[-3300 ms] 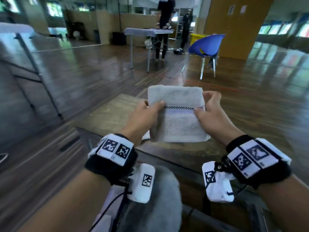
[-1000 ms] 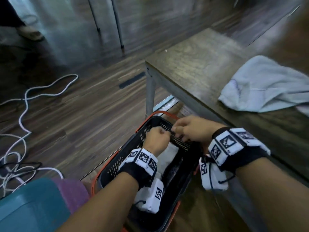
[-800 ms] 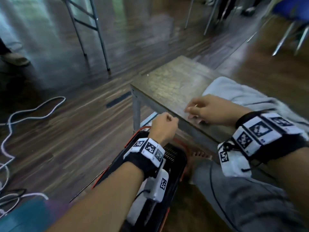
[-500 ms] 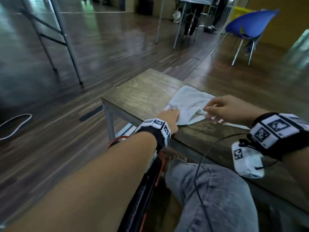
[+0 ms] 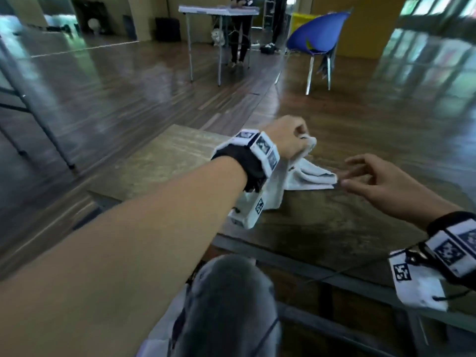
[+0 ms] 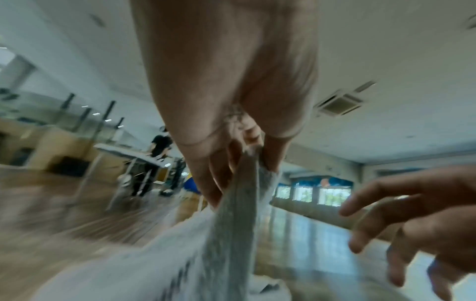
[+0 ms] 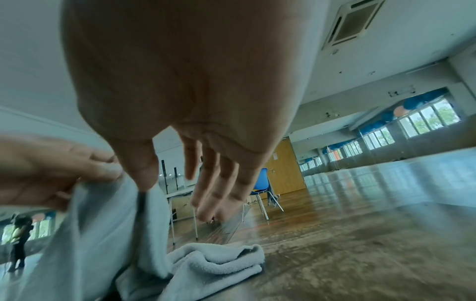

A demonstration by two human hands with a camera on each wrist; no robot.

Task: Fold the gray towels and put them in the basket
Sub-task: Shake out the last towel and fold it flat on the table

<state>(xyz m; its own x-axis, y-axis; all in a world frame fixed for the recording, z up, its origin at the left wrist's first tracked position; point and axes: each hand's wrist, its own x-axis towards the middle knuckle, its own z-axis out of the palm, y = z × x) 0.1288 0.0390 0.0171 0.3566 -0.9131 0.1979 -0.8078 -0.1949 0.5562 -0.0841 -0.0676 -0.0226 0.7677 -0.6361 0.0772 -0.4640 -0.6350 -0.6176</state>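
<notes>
The left hand (image 5: 288,140) pinches the crumpled pale-gray terry towel (image 5: 306,176) up off the brown wooden table (image 5: 334,222). Its free corner trails toward the right hand (image 5: 381,181), whose spread, empty fingers (image 5: 353,182) sit just beside it.

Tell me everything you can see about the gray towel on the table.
The gray towel is pale terry cloth, unfolded and crumpled. The left hand pinches one edge and lifts it, so cloth hangs from the fingers while the rest bunches on the wooden table. The right hand, fingers spread, reaches at its near corner.

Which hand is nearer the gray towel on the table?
Left. The left hand grips the gray towel by a raised edge; the right hand reaches from its right with open fingers.
</notes>
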